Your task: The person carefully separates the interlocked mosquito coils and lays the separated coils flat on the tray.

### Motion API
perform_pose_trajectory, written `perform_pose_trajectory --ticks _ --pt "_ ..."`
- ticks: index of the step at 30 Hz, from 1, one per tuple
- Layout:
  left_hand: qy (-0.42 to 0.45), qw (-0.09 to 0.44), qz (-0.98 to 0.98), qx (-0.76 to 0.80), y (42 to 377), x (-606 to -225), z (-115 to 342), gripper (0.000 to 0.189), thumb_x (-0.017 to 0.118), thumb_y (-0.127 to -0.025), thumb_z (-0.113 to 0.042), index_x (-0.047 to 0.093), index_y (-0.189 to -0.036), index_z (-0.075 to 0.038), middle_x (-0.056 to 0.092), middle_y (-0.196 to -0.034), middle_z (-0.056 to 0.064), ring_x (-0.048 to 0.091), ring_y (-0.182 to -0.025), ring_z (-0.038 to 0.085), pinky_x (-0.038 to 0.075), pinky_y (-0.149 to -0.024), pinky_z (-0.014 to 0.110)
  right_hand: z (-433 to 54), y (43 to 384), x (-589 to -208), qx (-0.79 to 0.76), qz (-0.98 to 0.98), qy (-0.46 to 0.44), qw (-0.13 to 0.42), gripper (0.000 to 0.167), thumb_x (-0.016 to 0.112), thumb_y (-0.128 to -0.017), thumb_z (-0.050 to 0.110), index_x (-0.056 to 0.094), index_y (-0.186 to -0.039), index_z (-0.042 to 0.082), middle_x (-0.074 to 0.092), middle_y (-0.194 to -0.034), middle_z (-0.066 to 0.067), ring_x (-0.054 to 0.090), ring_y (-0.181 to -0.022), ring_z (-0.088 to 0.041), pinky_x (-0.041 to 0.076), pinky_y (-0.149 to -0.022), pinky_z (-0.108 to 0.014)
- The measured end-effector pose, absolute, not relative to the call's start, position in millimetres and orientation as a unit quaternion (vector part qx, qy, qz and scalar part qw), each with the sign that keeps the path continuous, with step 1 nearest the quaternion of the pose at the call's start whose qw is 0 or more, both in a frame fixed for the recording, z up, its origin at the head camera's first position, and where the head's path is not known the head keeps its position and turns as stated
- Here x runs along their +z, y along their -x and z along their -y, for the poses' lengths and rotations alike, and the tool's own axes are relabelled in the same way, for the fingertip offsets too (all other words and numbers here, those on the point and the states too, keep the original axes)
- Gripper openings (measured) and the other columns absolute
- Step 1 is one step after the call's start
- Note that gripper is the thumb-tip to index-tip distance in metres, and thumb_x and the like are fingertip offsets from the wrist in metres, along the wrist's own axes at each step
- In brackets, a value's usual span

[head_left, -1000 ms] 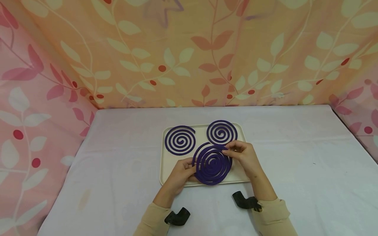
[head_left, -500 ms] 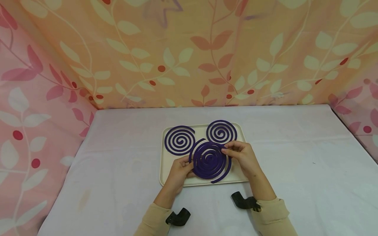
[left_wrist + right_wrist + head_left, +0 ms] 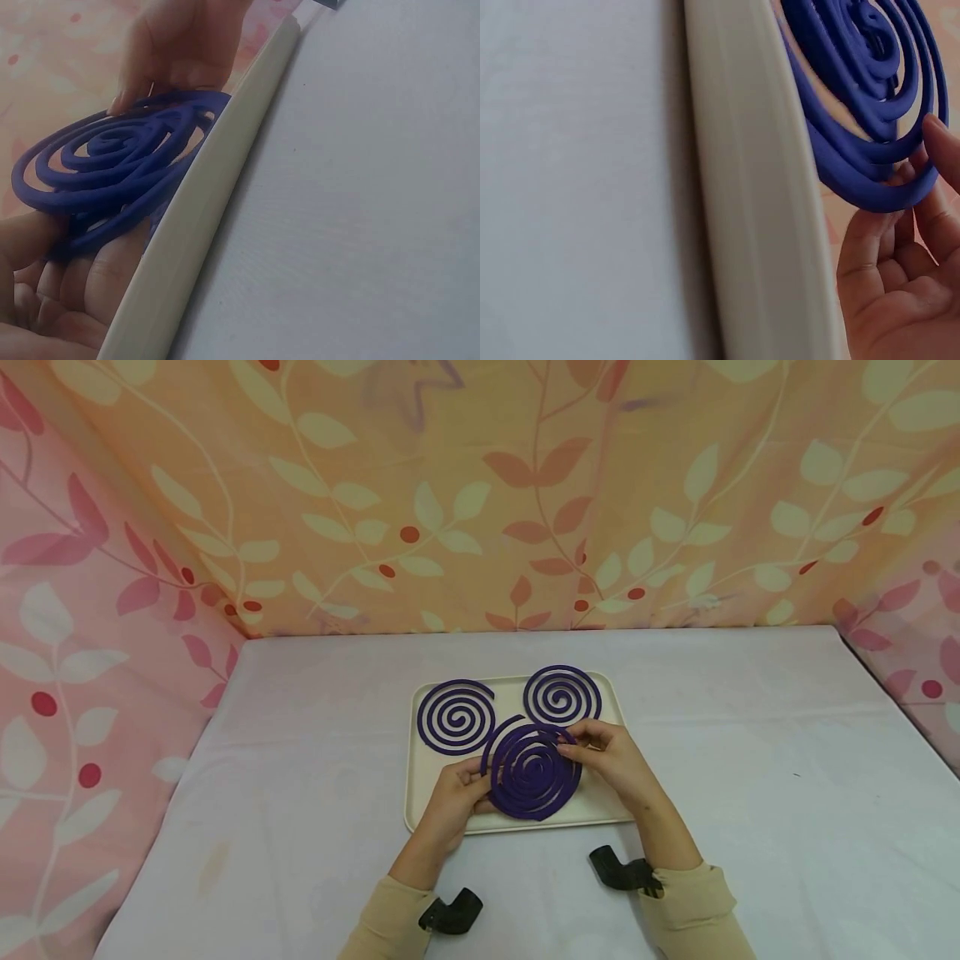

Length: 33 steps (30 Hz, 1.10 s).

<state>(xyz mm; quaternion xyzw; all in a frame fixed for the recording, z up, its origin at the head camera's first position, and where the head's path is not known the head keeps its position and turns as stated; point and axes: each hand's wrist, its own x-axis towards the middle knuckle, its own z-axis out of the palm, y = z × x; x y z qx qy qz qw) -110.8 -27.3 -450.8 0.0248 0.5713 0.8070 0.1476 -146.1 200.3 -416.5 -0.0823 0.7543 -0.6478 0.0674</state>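
Two overlapping purple mosquito coils (image 3: pixel 534 772) are held tilted over the front of a cream tray (image 3: pixel 438 787). My left hand (image 3: pixel 453 795) grips their left edge, thumb on top and fingers beneath, as the left wrist view shows. On the upper right, my right hand (image 3: pixel 617 762) pinches the outer ring between thumb and fingers. In the right wrist view the coils' rings (image 3: pixel 889 196) stand slightly apart from each other. Another mosquito coil (image 3: pixel 459 720) lies at the tray's back left, and one more coil (image 3: pixel 560 697) at its back right, partly overlapped by the held pair.
The tray stands on a table with a white cloth (image 3: pixel 315 760). Black wrist mounts (image 3: pixel 453 912) hang by both sleeves, close over the cloth. A floral curtain (image 3: pixel 450 510) borders the back, and pink floral cloth (image 3: pixel 67 710) the left side.
The held pair has shifted slightly left and turned between the hands. A loose coil end stuck out low half a second ago; now the rings overlap more closely there. Both hands keep their hold.
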Motion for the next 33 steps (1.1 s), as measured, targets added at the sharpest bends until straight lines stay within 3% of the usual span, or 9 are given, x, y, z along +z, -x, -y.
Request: perform_pose_trajectory --ticks 6,11,20,27,33 --pt "-0.016 0.143 -0.578 0.803 110.9 -451.1 27.2 0.030 0.052 -0.092 0.004 0.050 -0.115 0.022 0.069 -0.090 0.008 0.067 -0.076 0.009 0.056 -0.065 0.022 -202.1 147.5 -418.9 -0.624 -0.773 0.087 0.072 0.020 0.070 -0.081 -0.001 0.060 -0.095 -0.010 0.062 -0.084 0.001 0.057 -0.077 -0.009 0.046 -0.066 -0.017" --pt "-0.014 0.139 -0.576 0.806 110.6 -451.3 27.0 0.027 0.052 -0.092 0.005 0.052 -0.113 0.022 0.068 -0.086 0.004 0.067 -0.074 0.010 0.057 -0.065 0.024 -201.9 146.9 -419.0 -0.631 -0.766 0.087 0.085 0.022 0.071 -0.080 -0.002 0.058 -0.095 -0.013 0.064 -0.086 -0.007 0.060 -0.074 -0.007 0.049 -0.065 -0.017" --pt "-0.016 0.130 -0.569 0.812 111.2 -452.3 26.9 0.029 0.057 -0.091 0.001 0.053 -0.112 0.021 0.068 -0.086 0.005 0.066 -0.074 0.010 0.056 -0.064 0.022 -201.3 145.9 -418.5 -0.680 -0.725 0.075 0.085 0.015 0.067 -0.080 -0.008 0.059 -0.089 -0.016 0.064 -0.074 0.005 0.058 -0.068 -0.004 0.052 -0.061 -0.017" --pt "-0.053 0.116 -0.531 0.838 110.8 -455.5 32.7 0.030 0.058 -0.093 -0.009 0.056 -0.114 0.012 0.069 -0.096 0.010 0.068 -0.082 0.014 0.057 -0.068 0.026 -204.1 145.5 -419.1 -0.690 -0.713 0.076 0.100 0.007 0.063 -0.082 -0.010 0.061 -0.087 -0.014 0.064 -0.076 0.005 0.058 -0.072 -0.005 0.053 -0.067 -0.018" --pt "0.014 0.137 -0.553 0.822 112.3 -449.8 32.6 0.030 0.054 -0.094 -0.003 0.051 -0.117 0.015 0.068 -0.098 0.015 0.068 -0.082 0.015 0.057 -0.071 0.029 -209.2 146.9 -417.0 -0.685 -0.718 0.054 0.109 0.011 0.065 -0.082 -0.007 0.062 -0.090 -0.013 0.065 -0.076 0.006 0.059 -0.071 -0.005 0.053 -0.066 -0.018"
